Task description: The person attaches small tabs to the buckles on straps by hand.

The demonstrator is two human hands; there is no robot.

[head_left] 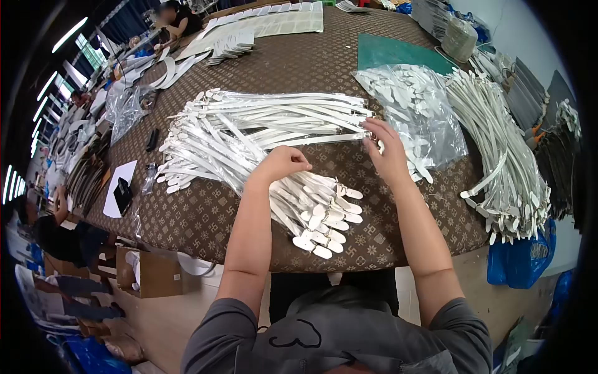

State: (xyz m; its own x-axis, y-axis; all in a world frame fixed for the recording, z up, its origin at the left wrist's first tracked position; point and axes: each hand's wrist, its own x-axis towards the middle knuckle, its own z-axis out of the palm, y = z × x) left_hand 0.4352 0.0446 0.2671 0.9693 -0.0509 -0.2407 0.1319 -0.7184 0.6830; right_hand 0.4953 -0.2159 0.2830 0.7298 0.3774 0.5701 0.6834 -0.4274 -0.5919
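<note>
A pile of white straps (205, 146), many in clear plastic sleeves, is spread on the patterned tablecloth. One strap (324, 139) runs along the near side of the upper row to my right hand (389, 156), whose thumb and fingers close around its buckle end. My left hand (280, 164) is above the lower bundle, fingers curled and tips pressed together; what they hold, if anything, I cannot tell. Below it, the bundle's rounded tabs and small buckles (327, 224) fan out toward the table's near edge.
Right of my right hand lies a clear plastic bag (430, 118) of white tabs, beside a green mat (398, 53). Another strap bundle (498, 149) hangs toward the right edge. At left are white paper (115, 202) and a cardboard box (156, 274). Other people work farther left.
</note>
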